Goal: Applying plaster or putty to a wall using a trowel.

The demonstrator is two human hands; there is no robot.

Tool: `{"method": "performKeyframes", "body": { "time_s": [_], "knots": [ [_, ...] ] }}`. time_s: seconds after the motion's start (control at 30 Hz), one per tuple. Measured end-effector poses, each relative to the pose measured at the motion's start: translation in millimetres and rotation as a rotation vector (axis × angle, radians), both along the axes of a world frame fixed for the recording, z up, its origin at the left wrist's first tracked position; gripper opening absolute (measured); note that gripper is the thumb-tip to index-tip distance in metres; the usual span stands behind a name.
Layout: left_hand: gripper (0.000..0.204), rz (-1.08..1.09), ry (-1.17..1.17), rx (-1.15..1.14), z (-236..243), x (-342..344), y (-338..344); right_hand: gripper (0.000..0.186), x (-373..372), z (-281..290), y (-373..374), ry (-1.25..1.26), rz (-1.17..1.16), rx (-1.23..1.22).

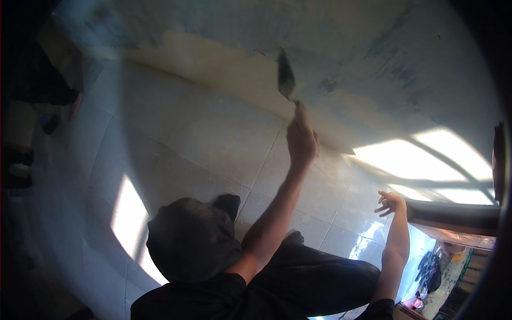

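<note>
My left hand (303, 141) is closed round the handle of a small pointed trowel (286, 77). Its dark, leaf-shaped blade points up against the patchy grey and beige wall (213, 56); whether it touches the surface I cannot tell. Both hand and blade look slightly blurred. Off to the right, my right hand (392, 201) hangs in the air with its fingers apart and nothing in them. Sunlit patches (413, 160) fall on the wall beyond it. My dark-clothed knees (192, 240) are bent below the arms.
Large grey tiles (202, 144) cover the floor up to the wall's foot. At the far left are another person's dark-clothed leg (48, 80) and bare foot. A doorway at the lower right shows dark cloth (429, 269) and mixed items outside.
</note>
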State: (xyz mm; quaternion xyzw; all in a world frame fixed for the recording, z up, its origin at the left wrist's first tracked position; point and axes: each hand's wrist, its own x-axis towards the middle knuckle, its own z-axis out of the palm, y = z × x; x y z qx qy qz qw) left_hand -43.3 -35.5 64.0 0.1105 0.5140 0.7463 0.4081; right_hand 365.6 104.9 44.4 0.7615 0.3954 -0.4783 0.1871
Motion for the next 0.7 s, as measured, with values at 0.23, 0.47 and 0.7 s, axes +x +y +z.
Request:
{"method": "performKeyframes", "body": {
  "time_s": [0.23, 0.47, 0.7],
  "knots": [
    [0.061, -0.033, -0.016, -0.062, 2.3, 9.2, -0.8, 0.045, 10.3, -15.2, 9.9, 0.025, -0.038, 0.016],
    [0.064, -0.067, -0.033, -0.07, -13.9, 31.0, -4.7, 0.043, 1.7, -7.3, 8.2, 0.046, -0.056, 0.032],
    [0.06, -0.046, -0.145, 0.008, -4.7, -5.2, 0.3, 0.044, 12.7, -5.0, 8.3, 0.022, -0.021, 0.023]
  ]
}}
